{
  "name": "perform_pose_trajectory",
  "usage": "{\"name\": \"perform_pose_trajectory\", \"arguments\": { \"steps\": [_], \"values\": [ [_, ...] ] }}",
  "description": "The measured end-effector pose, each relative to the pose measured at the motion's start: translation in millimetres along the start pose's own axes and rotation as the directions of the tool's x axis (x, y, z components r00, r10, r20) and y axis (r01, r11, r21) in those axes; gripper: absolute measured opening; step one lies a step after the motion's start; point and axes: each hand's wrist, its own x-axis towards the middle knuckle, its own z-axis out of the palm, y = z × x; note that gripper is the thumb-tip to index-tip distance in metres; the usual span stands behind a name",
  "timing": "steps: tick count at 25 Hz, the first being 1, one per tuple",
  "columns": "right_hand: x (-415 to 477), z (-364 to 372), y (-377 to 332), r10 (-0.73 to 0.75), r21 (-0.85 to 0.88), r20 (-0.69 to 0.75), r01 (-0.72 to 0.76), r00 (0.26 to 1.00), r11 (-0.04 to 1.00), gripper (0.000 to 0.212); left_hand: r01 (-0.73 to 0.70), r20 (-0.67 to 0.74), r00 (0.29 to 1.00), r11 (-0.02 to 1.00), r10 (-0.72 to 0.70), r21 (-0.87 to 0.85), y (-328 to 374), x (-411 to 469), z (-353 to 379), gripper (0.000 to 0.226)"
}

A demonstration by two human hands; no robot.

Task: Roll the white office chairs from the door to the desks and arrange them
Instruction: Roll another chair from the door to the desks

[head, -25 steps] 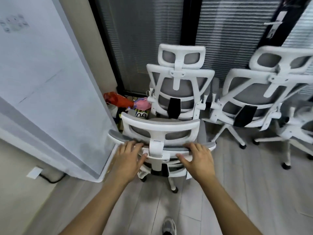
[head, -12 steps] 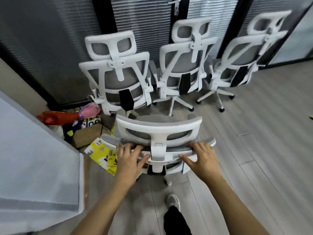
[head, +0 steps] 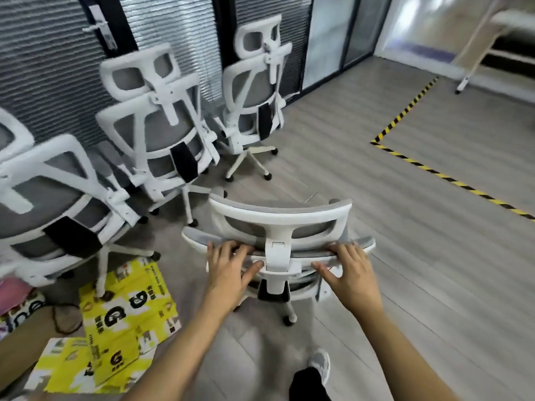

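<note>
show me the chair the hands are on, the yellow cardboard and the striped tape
chair (head: 278,219), head view, white top rail of its headrest
yellow cardboard (head: 127,302), head view, middle of the printed face
striped tape (head: 451,180), head view, the long run on the floor

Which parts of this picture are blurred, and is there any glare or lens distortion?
Head view: motion blur smears the parked chairs at left and the yellow packaging; the held chair, left hand and right hand are sharper; daylight glare washes out the glass wall at upper right; the wide-angle lens makes the parked chairs lean outward.
</note>
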Motion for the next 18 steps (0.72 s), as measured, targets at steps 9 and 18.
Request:
{"name": "perform_pose_trajectory", "arguments": {
  "steps": [9,18],
  "values": [
    [130.8,-80.3,240.3,0.217,-0.010,-0.182,-0.222,0.959,0.975,0.048,-0.254,0.112,0.954,0.949,0.277,-0.184,189.2,236.9,150.9,0.049],
    [296.1,-165.5,497.6,0.422,-0.045,-0.264,-0.448,0.867,0.893,0.050,-0.463,0.143,0.847,0.843,0.511,-0.274,399.4,481.3,326.1,0.064]
  ]
}}
